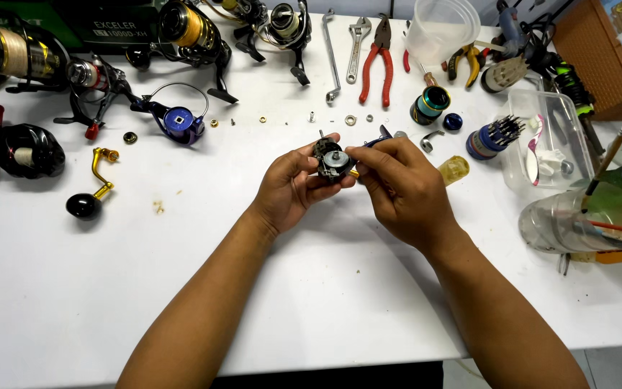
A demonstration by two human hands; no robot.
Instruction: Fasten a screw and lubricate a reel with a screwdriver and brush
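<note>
My left hand (293,189) grips a small dark fishing reel body (331,160) above the middle of the white table (181,288). A round metal gear face shows on its open side. My right hand (401,189) is closed next to it, with thumb and fingers pinching a small part or slim tool at the reel body's right edge; what it pinches is mostly hidden. A small blue piece (383,134) pokes out just behind my right fingers.
Several fishing reels lie along the back left, with a blue spool part (180,119) and a gold handle with black knob (93,191). Small washers and screws (350,119) dot the table. Red pliers (377,63), wrenches, a bit holder (491,137), clear tubs and bottles crowd the back right.
</note>
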